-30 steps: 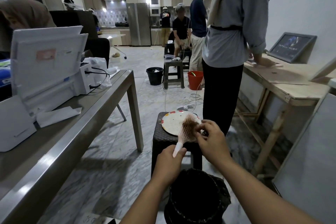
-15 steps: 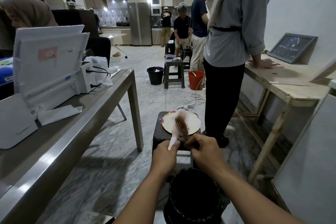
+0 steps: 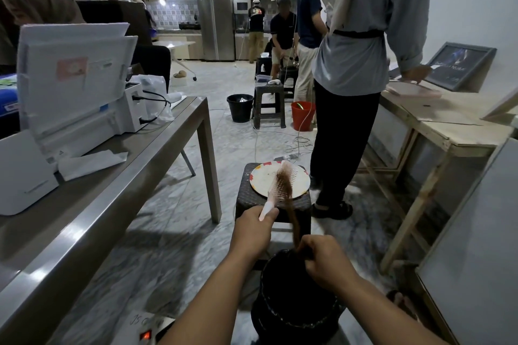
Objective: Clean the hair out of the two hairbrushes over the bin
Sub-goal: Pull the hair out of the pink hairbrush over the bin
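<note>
My left hand [image 3: 253,230] grips the handle of a pale pink hairbrush [image 3: 276,189], held upright and tilted right above the stool. A long strand of brown hair [image 3: 291,213] stretches from the bristles down to my right hand [image 3: 325,260], which is closed on its lower end just over the rim of the black bin [image 3: 294,302]. The bin stands on the floor right below my hands. I see only one hairbrush.
A dark wicker stool [image 3: 273,204] with a white plate [image 3: 262,179] stands just beyond the bin. A person [image 3: 356,64] stands close at the right by a wooden table [image 3: 448,126]. A grey table [image 3: 126,165] with a printer [image 3: 75,87] runs along the left.
My right hand has pulled the hair out of the bristles and down toward the bin, stretching it into a long strand. The brush has stayed in my left hand and turned edge-on.
</note>
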